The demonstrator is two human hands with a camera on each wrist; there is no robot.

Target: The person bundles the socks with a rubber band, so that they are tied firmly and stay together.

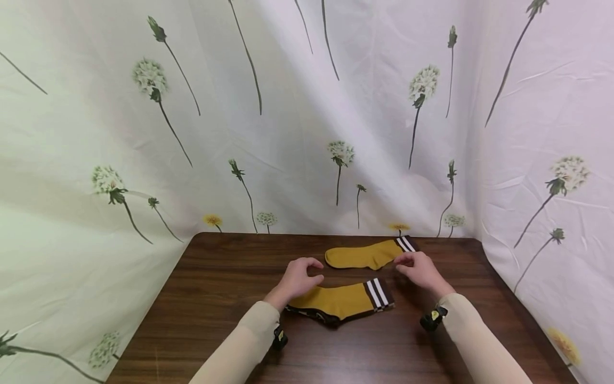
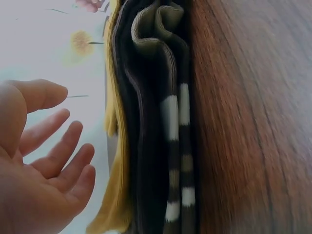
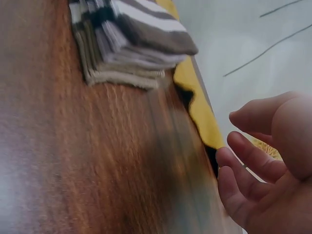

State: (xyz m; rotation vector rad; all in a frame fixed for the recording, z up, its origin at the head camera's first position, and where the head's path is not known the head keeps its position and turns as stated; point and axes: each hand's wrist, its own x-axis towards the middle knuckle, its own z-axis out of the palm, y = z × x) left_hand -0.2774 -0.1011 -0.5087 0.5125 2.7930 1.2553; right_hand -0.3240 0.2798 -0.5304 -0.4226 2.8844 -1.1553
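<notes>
Nearer the person lies a mustard sock stack point(image 1: 342, 301) with a dark cuff and white stripes; its layered side fills the middle of the left wrist view. Behind it lies a flat mustard sock point(image 1: 357, 257), its striped cuff at the right. My left hand point(image 1: 298, 278) hovers over the toe end of the near stack, fingers loosely bent, holding nothing. My right hand point(image 1: 420, 271) is by the cuff of the far sock, fingers relaxed and bent; whether it touches the sock cannot be told. In the right wrist view the folded cuffs point(image 3: 131, 44) show several layers.
Both socks lie on a dark wooden table point(image 1: 216, 282). A white curtain point(image 1: 288, 133) with a dandelion print hangs behind the table and along its sides. Each wrist wears a small black camera, one of them at the right sleeve point(image 1: 433, 318).
</notes>
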